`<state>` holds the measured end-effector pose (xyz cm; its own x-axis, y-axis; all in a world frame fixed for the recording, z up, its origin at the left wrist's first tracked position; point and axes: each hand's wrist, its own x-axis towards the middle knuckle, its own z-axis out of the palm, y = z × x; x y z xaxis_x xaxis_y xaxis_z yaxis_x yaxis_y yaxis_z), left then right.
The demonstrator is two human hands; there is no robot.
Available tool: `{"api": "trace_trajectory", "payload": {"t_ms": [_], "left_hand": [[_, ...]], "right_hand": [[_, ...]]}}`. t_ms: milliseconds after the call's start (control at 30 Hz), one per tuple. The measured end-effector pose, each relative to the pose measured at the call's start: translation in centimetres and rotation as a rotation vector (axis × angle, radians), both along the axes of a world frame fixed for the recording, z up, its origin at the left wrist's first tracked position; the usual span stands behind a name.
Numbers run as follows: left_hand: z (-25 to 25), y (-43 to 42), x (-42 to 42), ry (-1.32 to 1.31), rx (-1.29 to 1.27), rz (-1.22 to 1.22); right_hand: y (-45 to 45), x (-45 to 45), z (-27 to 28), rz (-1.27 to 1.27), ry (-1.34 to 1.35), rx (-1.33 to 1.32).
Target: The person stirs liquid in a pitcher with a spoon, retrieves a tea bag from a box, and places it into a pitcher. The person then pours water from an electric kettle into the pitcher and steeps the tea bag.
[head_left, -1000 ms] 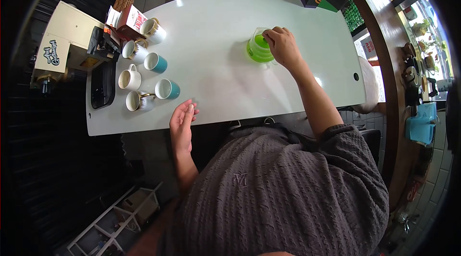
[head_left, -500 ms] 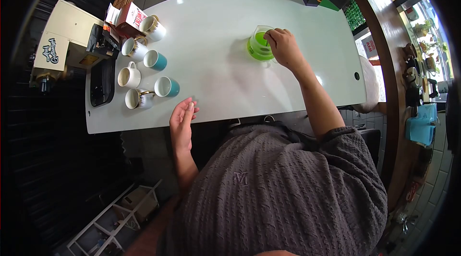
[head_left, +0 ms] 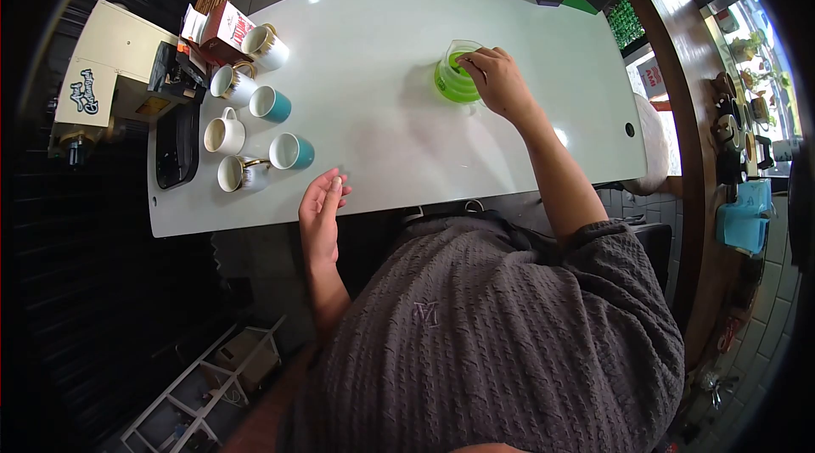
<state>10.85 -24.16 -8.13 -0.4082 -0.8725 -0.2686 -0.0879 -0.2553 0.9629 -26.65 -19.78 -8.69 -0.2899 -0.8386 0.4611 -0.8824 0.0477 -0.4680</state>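
Right hand over a green-filled jug, left hand free

The right hand (head_left: 501, 84) reaches across the glossy white bench (head_left: 373, 28), its fingers pinched together at the mouth of a clear, rounded glass jug of bright green liquid (head_left: 453, 90). Whether something thin sits between the fingertips, I cannot tell. The jug stands upright just below them, well apart from the cups, probably so the arm can work from above without knocking any. The left hand (head_left: 323, 201) hangs at the bench's near edge, loosely curled, nothing visible in it, seemingly held out of the way. Just beyond it stands a turquoise cylindrical cup with a white inside (head_left: 303, 151); five other white or turquoise cups (head_left: 225, 140) cluster farther left, perhaps gathered there to give the right hand room.
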Motion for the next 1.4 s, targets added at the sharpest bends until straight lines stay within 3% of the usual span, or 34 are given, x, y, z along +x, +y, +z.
{"api": "trace_trajectory", "payload": {"t_ms": [200,400,467,700,1000,1100,1167,1400], "left_hand": [[0.0,0.0,-0.2,-0.005,-0.001,-0.008],[0.1,-0.1,-0.6,-0.026,0.012,-0.013],[0.0,-0.2,-0.9,-0.032,0.016,-0.016],[0.2,-0.5,-2.9,-0.031,0.003,-0.095],[0.4,0.1,-6.4,-0.048,0.005,-0.201],[0.3,0.5,-7.8,-0.076,0.006,-0.261],[0.5,0.5,-9.1,-0.086,-0.002,-0.288],[0.4,1.8,-15.0,-0.08,-0.005,-0.413]], "right_hand": [[0.3,-0.8,0.3,0.01,-0.021,0.11],[2.1,0.4,3.4,-0.022,0.081,-0.062],[3.1,0.9,4.4,-0.086,0.071,-0.232],[5.0,1.7,2.8,-0.076,0.087,-0.421],[6.1,1.5,1.3,-0.095,0.077,-0.438],[7.0,1.8,0.7,-0.177,-0.163,-0.447],[7.5,1.6,-0.5,-0.29,-0.789,-0.736],[15.2,-2.0,-1.9,-0.386,-0.909,-0.794]]}}
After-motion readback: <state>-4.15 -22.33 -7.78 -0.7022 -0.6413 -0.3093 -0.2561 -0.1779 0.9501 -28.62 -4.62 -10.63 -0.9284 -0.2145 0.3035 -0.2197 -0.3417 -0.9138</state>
